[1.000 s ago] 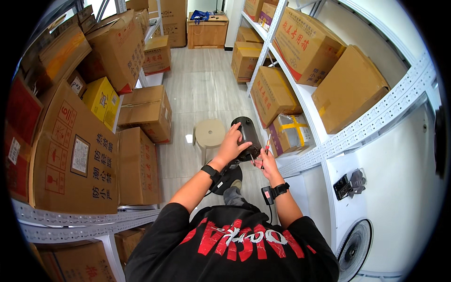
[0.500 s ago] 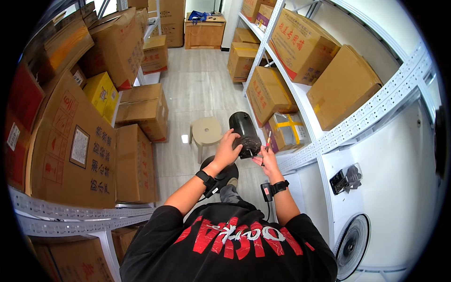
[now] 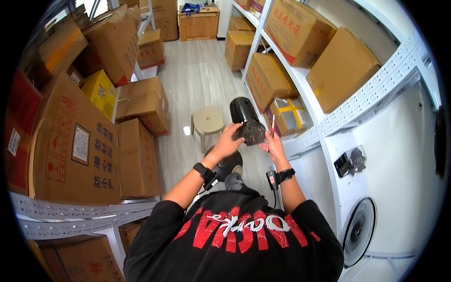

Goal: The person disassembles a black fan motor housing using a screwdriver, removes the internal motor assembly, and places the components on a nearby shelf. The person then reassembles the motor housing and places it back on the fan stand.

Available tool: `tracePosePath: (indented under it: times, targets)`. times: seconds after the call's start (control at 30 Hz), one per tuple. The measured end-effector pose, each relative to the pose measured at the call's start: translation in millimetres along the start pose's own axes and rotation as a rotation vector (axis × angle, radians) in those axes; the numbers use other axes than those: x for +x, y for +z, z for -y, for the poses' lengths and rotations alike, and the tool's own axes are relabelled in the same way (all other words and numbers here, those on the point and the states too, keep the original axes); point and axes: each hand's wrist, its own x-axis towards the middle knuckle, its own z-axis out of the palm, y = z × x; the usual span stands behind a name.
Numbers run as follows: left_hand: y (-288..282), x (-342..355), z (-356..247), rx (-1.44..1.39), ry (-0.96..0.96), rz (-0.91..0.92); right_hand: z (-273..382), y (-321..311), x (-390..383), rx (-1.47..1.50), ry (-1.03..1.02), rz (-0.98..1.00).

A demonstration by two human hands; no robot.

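Tiled floor (image 3: 197, 80): beige stool (image 3: 208, 119), black disc (image 3: 224, 164) | right shelf (image 3: 304, 85): cardboard boxes (image 3: 345, 70) | wooden cabinet (image 3: 199, 30): blue item (image 3: 190, 8)

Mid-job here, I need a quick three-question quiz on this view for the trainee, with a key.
1. Multiple choice: in this view, where does the beige stool stand relative to the black cylindrical housing?
A. To its right
B. To its left
C. On top of it

2. True or false: the left hand is clear of the housing.

3. Short answer: which hand holds the slim screwdriver-like tool?

Key:
1. B.
2. False; its fingers are on the housing's near part.
3. The right hand.
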Motion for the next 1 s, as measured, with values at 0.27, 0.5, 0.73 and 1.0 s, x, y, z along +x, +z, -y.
tracePosePath:
  times: [0.27,0.5,0.73,1.0]
  targets:
    - [-14.2,-14.8,-33.9,-0.204,-0.152,0.078,-1.6,-9.2,-24.6,-0.010,0.048,-0.001]
    - [-19.9,-25.1,-32.7,-0.377,-0.331,0.334,11.7,-24.9,-61.1,-0.024,-0.021,0.130]
    - [-10.6,-41.7,-59.1,-0.845,-0.732,0.630,26.4,-30.6,-106.9,-0.014,-0.432,0.199]
    - [34.5,-32.6,-66.9,-1.158,-0.667,0.736,41.0,-71.7,-154.5,-0.078,-0.431,0.165]
